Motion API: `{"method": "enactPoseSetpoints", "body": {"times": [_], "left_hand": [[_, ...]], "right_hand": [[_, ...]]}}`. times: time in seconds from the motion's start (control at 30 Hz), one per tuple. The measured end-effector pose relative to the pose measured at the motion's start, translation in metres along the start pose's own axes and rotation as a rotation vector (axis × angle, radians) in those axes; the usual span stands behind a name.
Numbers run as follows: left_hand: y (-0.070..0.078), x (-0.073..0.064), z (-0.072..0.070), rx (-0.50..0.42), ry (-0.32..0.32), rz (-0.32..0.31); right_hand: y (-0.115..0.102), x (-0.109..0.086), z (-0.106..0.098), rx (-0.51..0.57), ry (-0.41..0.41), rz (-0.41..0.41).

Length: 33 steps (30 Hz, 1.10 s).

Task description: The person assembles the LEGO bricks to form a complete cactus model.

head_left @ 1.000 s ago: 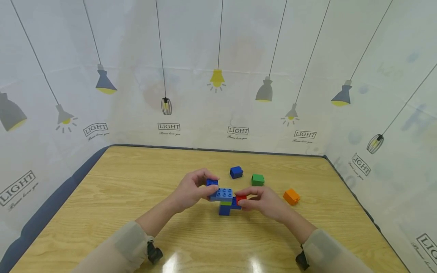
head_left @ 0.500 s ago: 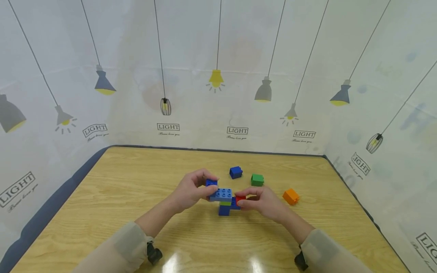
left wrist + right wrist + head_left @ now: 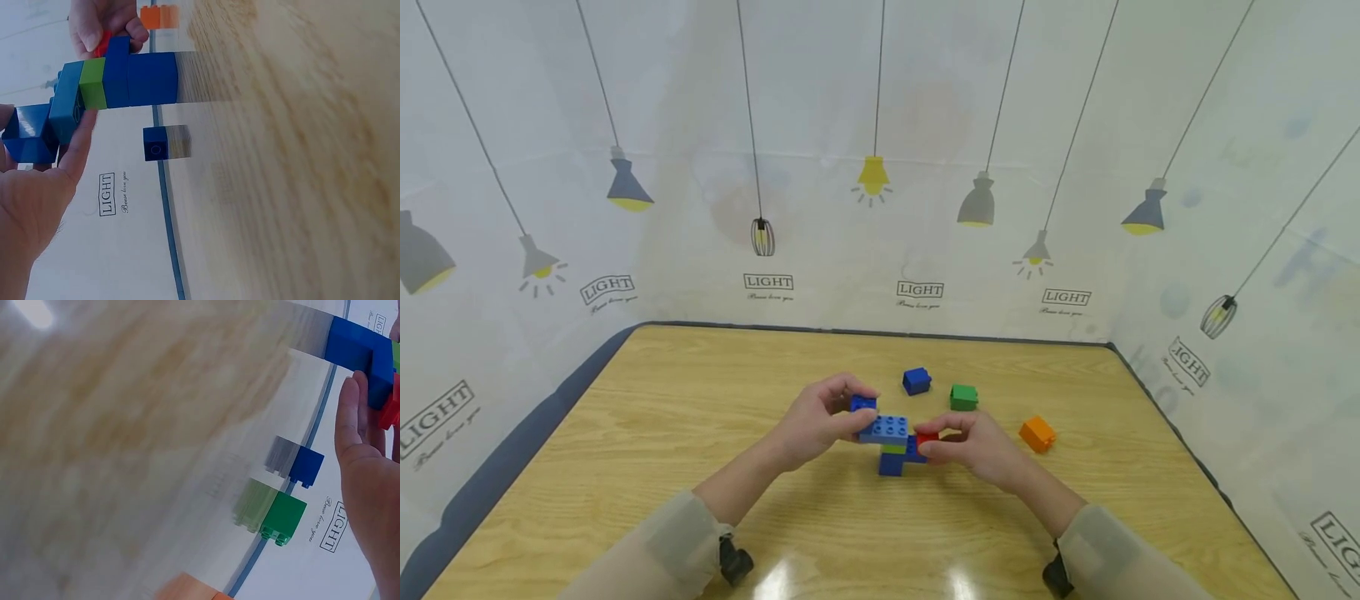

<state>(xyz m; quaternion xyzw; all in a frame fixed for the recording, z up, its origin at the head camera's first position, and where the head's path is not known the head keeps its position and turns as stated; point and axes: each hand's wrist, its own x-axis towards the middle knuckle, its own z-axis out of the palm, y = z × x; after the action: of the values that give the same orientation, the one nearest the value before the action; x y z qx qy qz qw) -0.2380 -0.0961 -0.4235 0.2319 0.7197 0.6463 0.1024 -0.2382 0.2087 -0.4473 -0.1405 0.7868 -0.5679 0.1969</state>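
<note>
A small brick tower stands mid-table, with a dark blue brick (image 3: 153, 78) at its foot. Above it come a longer dark blue brick (image 3: 117, 74) reaching right, a lime green brick (image 3: 94, 83) and a light blue eight-stud-type brick (image 3: 891, 428) jutting left. My left hand (image 3: 812, 423) pinches a dark blue brick (image 3: 863, 403) at the light blue brick's left end, one finger underneath. My right hand (image 3: 983, 448) holds a red brick (image 3: 927, 438) between thumb and index finger, over the long dark blue brick's right end. Fingers partly cover the red brick.
Behind the tower lie a loose dark blue brick (image 3: 916, 381) and a green brick (image 3: 964, 397). An orange brick (image 3: 1037, 434) lies farther right. The wooden table (image 3: 715, 367) ends at a printed curtain (image 3: 820, 208) at back and sides.
Both hands keep their grips on the dark blue and red bricks. The whole scene shifts very slightly in the head view; the tower and loose bricks otherwise look the same.
</note>
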Motion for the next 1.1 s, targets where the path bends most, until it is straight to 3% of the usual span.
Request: {"method": "enactPoseSetpoints", "body": {"times": [0.3,0.73,1.1], "left_hand": [[-0.0021,0.0,0.0012,-0.007,0.013,-0.018],[-0.0016,-0.0012,0.0017,0.011,0.016,0.008],[-0.0009,-0.0046,0.0011,-0.044,0.005,-0.014]], "right_hand": [[0.0014,0.0004,0.0006,0.007,-0.004,-0.013],[0.0006,0.0009,0.0006,-0.006,-0.005,-0.018],[0.0032,0.0032,0.001,0.007,-0.007,-0.003]]}}
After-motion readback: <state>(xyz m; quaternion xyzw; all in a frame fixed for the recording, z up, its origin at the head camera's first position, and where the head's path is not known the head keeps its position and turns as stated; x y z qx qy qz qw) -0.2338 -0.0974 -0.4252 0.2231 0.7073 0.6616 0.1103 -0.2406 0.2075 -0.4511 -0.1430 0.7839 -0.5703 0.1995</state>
